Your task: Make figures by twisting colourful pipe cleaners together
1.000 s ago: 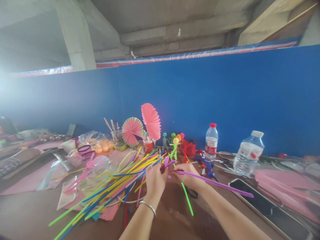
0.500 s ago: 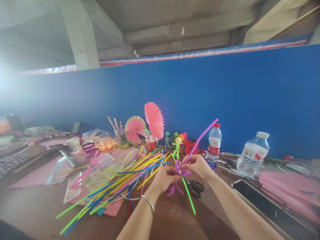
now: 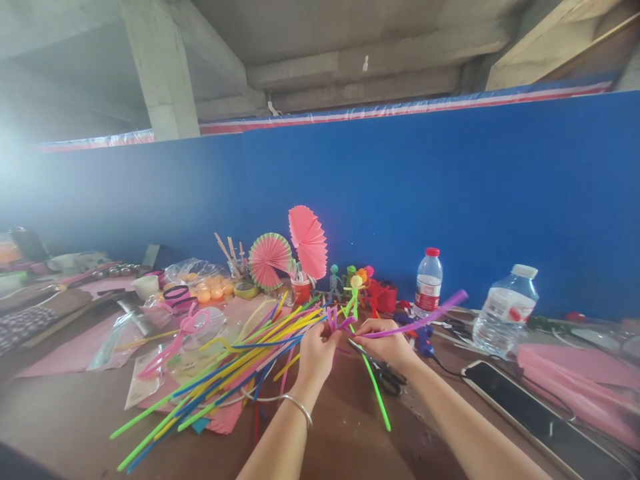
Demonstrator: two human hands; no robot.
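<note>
My left hand [image 3: 320, 350] is closed on the looped, bent part of a purple pipe cleaner, with small loops rising above the fingertips. My right hand [image 3: 383, 340] pinches the same purple pipe cleaner [image 3: 435, 312], whose long free end sticks out to the right. On the table just below my hands lie a single green pipe cleaner [image 3: 377, 393] and black-handled scissors [image 3: 390, 380], partly covered by my right hand. To the left spreads a pile of pipe cleaners [image 3: 240, 360] in yellow, blue, green and pink. Behind my hands stands a small green pipe-cleaner figure [image 3: 354, 297] with a yellow head.
Two water bottles [image 3: 429, 283] [image 3: 506, 310] stand at the right, near a phone [image 3: 540, 420] and pink sheets [image 3: 575, 380]. Paper fans [image 3: 270, 260] and a red cup [image 3: 301, 291] stand at the back. A blue glue gun [image 3: 424, 339] lies behind my right hand.
My left hand has moved slightly left and up. The purple pipe cleaner's long end has swung down from steeply upright to nearly level, pointing right.
</note>
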